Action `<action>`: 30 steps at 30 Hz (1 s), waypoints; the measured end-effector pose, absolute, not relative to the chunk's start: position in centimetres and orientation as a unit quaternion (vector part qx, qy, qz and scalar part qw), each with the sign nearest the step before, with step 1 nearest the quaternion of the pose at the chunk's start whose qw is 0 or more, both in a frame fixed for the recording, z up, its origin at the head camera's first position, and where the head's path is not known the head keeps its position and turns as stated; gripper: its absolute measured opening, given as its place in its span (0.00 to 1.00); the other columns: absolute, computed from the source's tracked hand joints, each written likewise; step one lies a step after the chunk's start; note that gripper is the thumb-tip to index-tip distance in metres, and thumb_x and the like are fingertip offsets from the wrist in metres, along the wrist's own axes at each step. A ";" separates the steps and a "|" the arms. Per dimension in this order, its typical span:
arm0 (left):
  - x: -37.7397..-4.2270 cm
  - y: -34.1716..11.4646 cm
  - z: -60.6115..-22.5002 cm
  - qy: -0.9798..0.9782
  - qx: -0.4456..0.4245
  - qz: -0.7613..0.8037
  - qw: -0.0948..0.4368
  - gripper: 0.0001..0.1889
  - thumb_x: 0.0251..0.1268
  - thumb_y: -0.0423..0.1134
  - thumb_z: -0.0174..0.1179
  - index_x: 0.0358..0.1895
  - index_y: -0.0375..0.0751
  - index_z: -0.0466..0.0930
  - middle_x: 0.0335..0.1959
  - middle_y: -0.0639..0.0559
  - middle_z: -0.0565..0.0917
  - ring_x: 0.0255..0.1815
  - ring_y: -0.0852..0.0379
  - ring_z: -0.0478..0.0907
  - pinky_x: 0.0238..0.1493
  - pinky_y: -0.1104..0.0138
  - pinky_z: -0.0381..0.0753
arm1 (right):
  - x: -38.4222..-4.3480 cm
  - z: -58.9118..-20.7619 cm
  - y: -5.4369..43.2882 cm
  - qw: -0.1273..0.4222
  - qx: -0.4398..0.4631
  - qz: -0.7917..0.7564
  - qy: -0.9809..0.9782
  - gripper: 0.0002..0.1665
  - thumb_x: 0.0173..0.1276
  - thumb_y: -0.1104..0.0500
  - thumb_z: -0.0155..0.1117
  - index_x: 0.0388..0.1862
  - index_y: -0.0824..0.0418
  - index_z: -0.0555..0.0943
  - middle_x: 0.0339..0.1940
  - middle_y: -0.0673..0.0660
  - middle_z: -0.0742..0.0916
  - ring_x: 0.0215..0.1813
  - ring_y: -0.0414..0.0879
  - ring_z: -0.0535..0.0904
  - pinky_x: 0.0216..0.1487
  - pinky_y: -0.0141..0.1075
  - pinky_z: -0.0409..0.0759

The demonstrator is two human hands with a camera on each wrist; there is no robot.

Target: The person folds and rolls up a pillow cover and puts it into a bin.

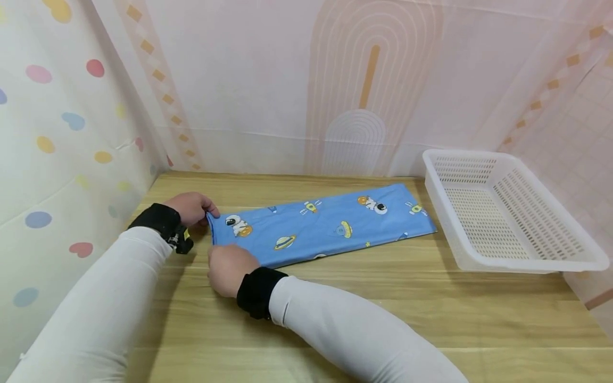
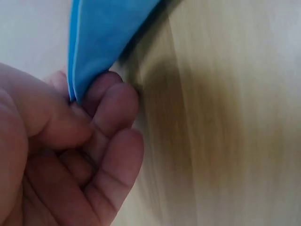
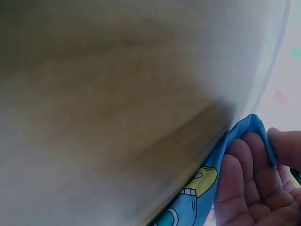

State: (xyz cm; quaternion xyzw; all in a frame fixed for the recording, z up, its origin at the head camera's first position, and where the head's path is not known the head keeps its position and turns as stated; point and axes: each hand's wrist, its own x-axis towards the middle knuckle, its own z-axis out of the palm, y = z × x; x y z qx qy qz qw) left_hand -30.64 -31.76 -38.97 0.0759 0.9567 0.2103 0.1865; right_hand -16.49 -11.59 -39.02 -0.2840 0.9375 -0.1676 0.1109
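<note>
A blue cloth (image 1: 311,226) printed with astronauts, planets and rockets lies folded into a long strip on the wooden table. My left hand (image 1: 189,208) pinches its far left corner between thumb and fingers; in the left wrist view the layered edge of the cloth (image 2: 94,47) runs into those fingertips. At the near left corner, my right hand (image 1: 232,268) grips the cloth. The right wrist view has the cloth's edge (image 3: 242,126) draped over the fingers, with the thumb against it. The left end rises slightly between both hands; the right end lies flat.
A white perforated plastic basket (image 1: 512,213) stands at the right of the wooden table (image 1: 383,308), just past the cloth's right end. Patterned curtains (image 1: 239,96) hang behind the table and along its left side.
</note>
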 end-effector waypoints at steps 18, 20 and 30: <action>-30.1 -30.8 -38.5 0.971 0.119 0.151 0.141 0.12 0.77 0.42 0.60 0.41 0.38 0.89 0.28 0.51 0.82 0.30 0.54 0.76 0.34 0.65 0.72 | -16.8 -39.3 -11.1 0.131 -0.290 -0.185 0.930 0.08 0.80 0.57 0.60 0.36 0.49 0.81 0.26 0.42 0.81 0.30 0.36 0.77 0.31 0.26 0.73; -30.1 -30.6 -38.5 0.973 0.122 0.145 0.134 0.11 0.76 0.41 0.61 0.40 0.37 0.89 0.26 0.51 0.81 0.29 0.54 0.75 0.33 0.65 0.72 | -16.9 -39.4 -11.1 0.130 -0.296 -0.177 0.929 0.10 0.80 0.57 0.60 0.34 0.49 0.80 0.27 0.42 0.81 0.30 0.36 0.77 0.31 0.26 0.73; -30.3 -29.8 -39.1 0.977 0.102 0.135 0.129 0.11 0.74 0.40 0.61 0.35 0.39 0.87 0.23 0.53 0.80 0.27 0.54 0.75 0.31 0.65 0.71 | -16.9 -39.4 -11.0 0.132 -0.295 -0.139 0.936 0.15 0.78 0.59 0.61 0.26 0.51 0.79 0.27 0.44 0.80 0.29 0.39 0.77 0.31 0.28 0.74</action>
